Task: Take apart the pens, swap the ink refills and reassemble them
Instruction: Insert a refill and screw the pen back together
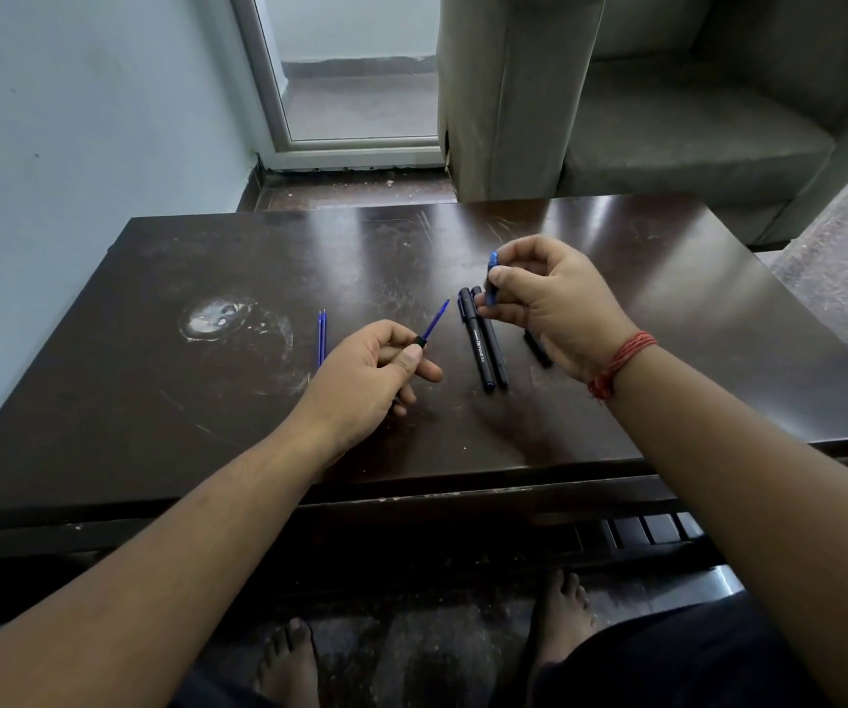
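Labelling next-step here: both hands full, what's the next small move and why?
Probably set down the blue piece that the right hand pinches, then pull the blue refill from the barrel in the left hand; it already sticks out, and two loose refills lie alongside.

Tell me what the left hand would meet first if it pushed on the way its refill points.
Probably the right hand holding the blue pen piece, passing the two black pens; depth is unclear. The left hand holds the refill.

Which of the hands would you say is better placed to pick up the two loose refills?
Left. The left hand lies right beside the loose refills; the right hand is farther off, holding a blue piece.
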`<control>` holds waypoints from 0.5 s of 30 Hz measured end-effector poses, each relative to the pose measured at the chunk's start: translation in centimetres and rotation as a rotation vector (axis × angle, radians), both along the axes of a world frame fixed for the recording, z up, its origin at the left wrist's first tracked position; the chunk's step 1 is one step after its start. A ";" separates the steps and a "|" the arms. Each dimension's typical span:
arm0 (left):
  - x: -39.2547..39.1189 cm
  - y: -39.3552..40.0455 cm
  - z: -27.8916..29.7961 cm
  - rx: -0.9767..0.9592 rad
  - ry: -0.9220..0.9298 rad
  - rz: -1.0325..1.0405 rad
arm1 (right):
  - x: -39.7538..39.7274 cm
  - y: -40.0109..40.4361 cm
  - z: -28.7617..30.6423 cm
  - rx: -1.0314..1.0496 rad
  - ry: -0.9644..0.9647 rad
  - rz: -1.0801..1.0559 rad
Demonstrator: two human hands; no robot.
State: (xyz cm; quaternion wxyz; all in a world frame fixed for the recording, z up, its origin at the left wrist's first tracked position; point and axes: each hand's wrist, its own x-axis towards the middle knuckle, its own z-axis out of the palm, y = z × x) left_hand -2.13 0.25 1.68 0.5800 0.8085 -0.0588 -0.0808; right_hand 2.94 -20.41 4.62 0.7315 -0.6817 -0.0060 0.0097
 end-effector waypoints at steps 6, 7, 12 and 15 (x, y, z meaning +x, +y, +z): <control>-0.2 -0.2 0.2 0.036 -0.013 -0.025 | -0.7 1.0 0.1 0.075 0.020 0.068; -0.2 -0.2 0.3 0.038 -0.014 -0.026 | -0.7 1.1 0.1 0.072 0.014 0.057; -0.2 -0.2 0.3 0.033 -0.015 -0.024 | -0.6 1.0 -0.1 0.073 0.009 -0.001; -0.2 -0.2 0.3 0.034 -0.012 -0.029 | -0.6 0.9 -0.2 0.067 0.004 0.003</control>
